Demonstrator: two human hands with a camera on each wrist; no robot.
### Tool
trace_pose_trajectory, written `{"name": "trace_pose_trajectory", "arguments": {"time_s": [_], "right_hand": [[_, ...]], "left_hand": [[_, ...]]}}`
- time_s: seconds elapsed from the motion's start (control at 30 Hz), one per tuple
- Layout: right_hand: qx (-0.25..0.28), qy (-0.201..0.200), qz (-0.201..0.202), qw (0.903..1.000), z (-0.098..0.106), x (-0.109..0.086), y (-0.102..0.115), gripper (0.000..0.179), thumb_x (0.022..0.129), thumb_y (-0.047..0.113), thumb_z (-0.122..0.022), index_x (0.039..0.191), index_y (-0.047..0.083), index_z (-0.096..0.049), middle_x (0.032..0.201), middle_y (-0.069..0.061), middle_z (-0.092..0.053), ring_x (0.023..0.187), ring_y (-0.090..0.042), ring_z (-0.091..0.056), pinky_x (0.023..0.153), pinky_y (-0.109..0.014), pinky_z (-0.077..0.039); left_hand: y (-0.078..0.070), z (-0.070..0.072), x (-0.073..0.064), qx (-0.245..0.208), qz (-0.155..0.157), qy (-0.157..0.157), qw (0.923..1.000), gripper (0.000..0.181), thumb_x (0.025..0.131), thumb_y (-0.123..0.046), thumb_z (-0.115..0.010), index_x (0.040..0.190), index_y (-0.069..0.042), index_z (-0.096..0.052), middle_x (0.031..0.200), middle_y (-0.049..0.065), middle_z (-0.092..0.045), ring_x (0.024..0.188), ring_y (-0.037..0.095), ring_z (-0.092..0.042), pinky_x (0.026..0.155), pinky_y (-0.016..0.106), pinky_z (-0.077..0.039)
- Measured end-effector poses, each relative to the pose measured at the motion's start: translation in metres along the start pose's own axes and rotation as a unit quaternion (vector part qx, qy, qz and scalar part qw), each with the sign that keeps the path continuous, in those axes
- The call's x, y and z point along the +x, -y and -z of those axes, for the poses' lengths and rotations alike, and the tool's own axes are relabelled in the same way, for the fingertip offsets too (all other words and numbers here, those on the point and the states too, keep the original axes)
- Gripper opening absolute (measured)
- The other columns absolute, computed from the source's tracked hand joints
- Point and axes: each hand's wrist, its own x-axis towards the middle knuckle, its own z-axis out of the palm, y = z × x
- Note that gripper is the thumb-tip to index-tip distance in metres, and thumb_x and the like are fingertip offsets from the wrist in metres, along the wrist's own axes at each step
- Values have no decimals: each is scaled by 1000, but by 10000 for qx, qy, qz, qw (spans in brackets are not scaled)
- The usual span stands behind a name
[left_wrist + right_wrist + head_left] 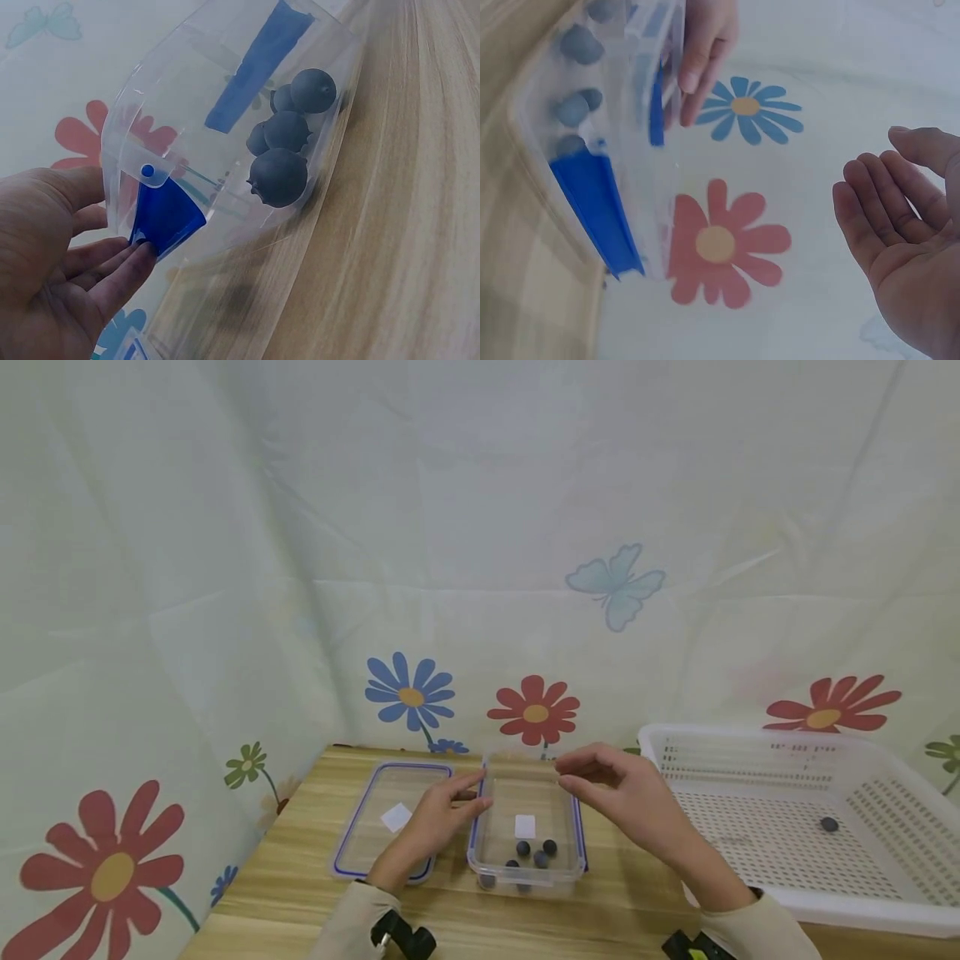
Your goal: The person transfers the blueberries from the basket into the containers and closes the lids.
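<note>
Several blueberries [279, 177] lie at the near end of a clear plastic container [517, 874]. From the left, my left hand [438, 817] touches its upper side. Thumb and fingertips are right at the rim, with the fingertips on a blue side latch [166, 217] in the left wrist view. Just off the container's right rim hovers my right hand [626, 793]. Its palm [922, 289] and loosely bent fingers show in the right wrist view with nothing in them. The clear lid [362, 827] with a blue seal lies flat beside my left hand.
At the right stands a white perforated basket [750, 847] with one blueberry [828, 824] inside. White paper squares show on the lid and in the container. Behind the wooden table [255, 893] hangs a flower-printed curtain [480, 527].
</note>
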Motion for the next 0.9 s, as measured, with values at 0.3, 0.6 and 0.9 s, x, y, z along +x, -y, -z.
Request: {"name": "trace_pose_trajectory", "arguments": {"time_s": [0.3, 0.6, 0.9], "right_hand": [[-302, -75, -144, 9994, 46, 1, 12, 21, 101, 18, -77, 121, 11, -76, 114, 0, -77, 101, -15, -75, 84, -25, -60], [-849, -348, -226, 9955, 87, 0, 3, 24, 102, 19, -75, 124, 11, -76, 116, -4, -78, 99, -7, -73, 81, -18, -57], [-1383, -424, -836, 9859, 120, -6, -11, 33, 103, 32, -74, 128, 11, -75, 122, -8, -76, 102, -1, -66, 82, -15, -53]], "left_hand": [[0, 2, -2, 136, 71, -108, 9998, 50, 105, -21, -71, 149, -1, -60, 148, 22, -59, 122, 41, -67, 96, 52, -58], [0, 1, -1, 155, 60, -107, 9998, 51, 105, -21, -71, 149, 2, -59, 149, 23, -59, 122, 42, -67, 97, 53, -58], [-1, 1, -1, 103, 43, -74, 9999, 52, 105, -22, -71, 150, 1, -58, 150, 23, -58, 123, 41, -67, 98, 52, -58]]}}
